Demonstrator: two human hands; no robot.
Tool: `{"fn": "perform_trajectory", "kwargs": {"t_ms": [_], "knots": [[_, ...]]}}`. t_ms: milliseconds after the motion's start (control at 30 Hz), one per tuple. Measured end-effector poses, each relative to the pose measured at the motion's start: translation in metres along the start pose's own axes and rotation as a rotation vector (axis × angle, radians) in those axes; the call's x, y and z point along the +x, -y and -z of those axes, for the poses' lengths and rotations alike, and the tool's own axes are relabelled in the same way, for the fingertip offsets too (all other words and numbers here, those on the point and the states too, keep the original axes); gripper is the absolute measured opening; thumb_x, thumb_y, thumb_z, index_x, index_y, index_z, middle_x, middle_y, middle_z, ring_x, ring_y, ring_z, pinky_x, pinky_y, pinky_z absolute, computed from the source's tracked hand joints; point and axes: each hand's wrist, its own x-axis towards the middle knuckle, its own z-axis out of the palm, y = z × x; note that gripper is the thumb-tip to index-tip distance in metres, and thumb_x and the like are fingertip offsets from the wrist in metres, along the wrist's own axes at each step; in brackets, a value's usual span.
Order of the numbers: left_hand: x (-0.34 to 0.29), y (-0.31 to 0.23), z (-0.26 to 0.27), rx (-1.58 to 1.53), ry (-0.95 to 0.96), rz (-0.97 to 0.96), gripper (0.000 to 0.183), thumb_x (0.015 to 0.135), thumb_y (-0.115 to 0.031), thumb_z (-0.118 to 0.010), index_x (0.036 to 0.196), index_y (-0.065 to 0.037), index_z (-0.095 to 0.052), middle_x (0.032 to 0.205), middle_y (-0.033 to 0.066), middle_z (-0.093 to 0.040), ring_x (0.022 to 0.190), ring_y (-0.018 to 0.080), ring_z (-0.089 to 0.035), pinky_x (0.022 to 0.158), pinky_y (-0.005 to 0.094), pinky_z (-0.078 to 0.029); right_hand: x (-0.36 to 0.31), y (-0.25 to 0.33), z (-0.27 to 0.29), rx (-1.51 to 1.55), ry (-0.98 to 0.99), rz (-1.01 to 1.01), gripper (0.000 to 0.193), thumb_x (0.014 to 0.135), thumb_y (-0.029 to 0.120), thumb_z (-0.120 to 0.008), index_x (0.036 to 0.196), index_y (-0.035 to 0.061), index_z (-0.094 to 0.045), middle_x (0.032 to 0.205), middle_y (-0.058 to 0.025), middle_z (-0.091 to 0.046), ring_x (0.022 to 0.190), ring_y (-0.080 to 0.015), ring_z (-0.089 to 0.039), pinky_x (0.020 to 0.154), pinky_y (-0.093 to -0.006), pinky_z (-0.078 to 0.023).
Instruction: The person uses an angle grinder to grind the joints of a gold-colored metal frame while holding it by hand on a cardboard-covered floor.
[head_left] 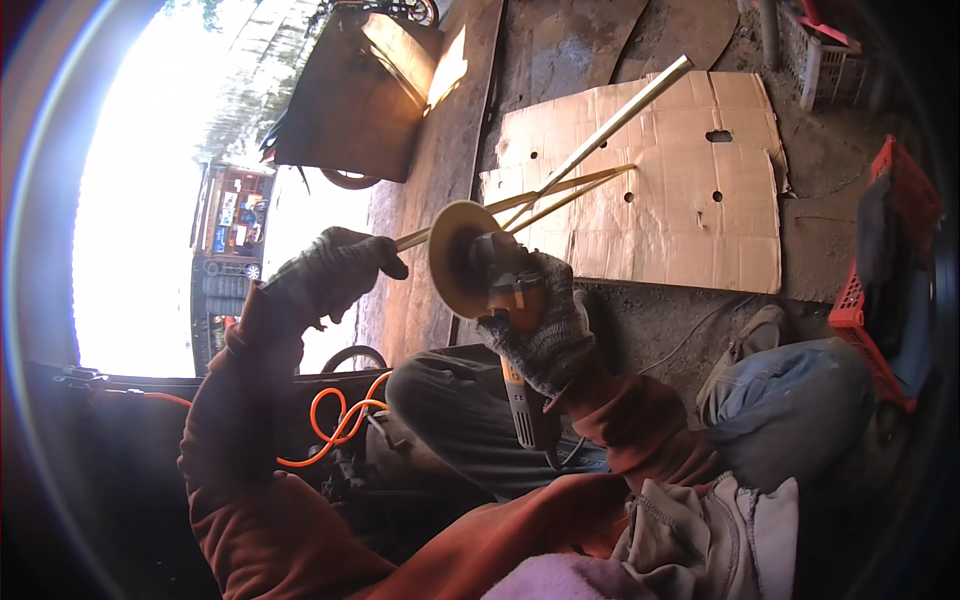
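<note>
The head view shows, to the left of the flat cardboard sheet (690, 240), the gloved left hand (340, 270) beside the near end of the thin metal strips (560, 205); against the glare I cannot tell whether its fingers pinch them or how far they are spread. The strips run behind the wide disc (465, 260) and out over the sheet. Just off the sheet's lower left side, the gloved right hand (550, 340) is wrapped firmly around the angle grinder (528, 400). Good work here probably calls for a sure left hold set back from the disc, light even contact, and the far strip ends steadied on the sheet.

Left of and below the sheet, orange hose (345, 415) loops loosely; above that, a brown board (350, 110) stands tilted. A bent knee (440, 410) sits below and left of the sheet, close to the grinder, so it could get in the way. Over the sheet, a pale metal bar (622, 119) slants across the strips and might snag them. To its right stands a red crate (850, 305).
</note>
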Motion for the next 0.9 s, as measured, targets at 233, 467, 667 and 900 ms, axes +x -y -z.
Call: {"fn": "perform_trajectory", "kwargs": {"t_ms": [233,467,667,900], "knots": [[-0.001,0.024,0.010,0.605,-0.030,-0.551,0.015,0.091,-0.004,-0.054,0.096,-0.003,-0.068,0.067,0.0002,-0.059,0.052,0.0089,-0.055,0.048,0.0262,-0.048,0.006,-0.032,-0.002,0.400,-0.158,-0.264,0.076,0.079,0.015,-0.078,0.134,0.0029,-0.026,0.127,-0.0136,-0.054,0.118,-0.0240,-0.055,0.100,-0.0384,-0.044],[-0.032,-0.019,0.020,0.899,-0.080,-0.854,0.008,0.083,-0.004,-0.060,0.089,-0.004,-0.065,0.083,0.0088,-0.066,0.073,0.0236,-0.066,0.070,0.0362,-0.055,0.002,0.005,0.001,0.282,-0.094,-0.045,0.074,0.077,0.010,-0.076,0.133,-0.0011,-0.030,0.127,-0.0157,-0.053,0.117,-0.0267,-0.055,0.100,-0.0369,-0.044],[-0.007,-0.031,0.001,1.244,-0.230,-0.995,0.011,0.084,-0.010,-0.061,0.094,-0.006,-0.061,0.080,0.0082,-0.058,0.068,0.0252,-0.062,0.058,0.0387,-0.050,0.000,-0.009,0.020,0.071,-0.104,-0.001,0.074,0.077,0.019,-0.077,0.131,-0.0022,-0.031,0.127,-0.0123,-0.054,0.116,-0.0236,-0.055,0.106,-0.0382,-0.038],[-0.030,-0.039,0.014,1.392,-0.270,-0.947,0.008,0.090,-0.014,-0.057,0.095,-0.009,-0.058,0.081,0.0056,-0.053,0.066,0.0216,-0.059,0.050,0.0379,-0.046,-0.006,-0.029,0.003,0.547,-0.227,-0.347,0.064,0.081,0.001,-0.071,0.132,0.0064,-0.034,0.130,-0.0120,-0.051,0.117,-0.0195,-0.054,0.098,-0.0364,-0.046]]}}
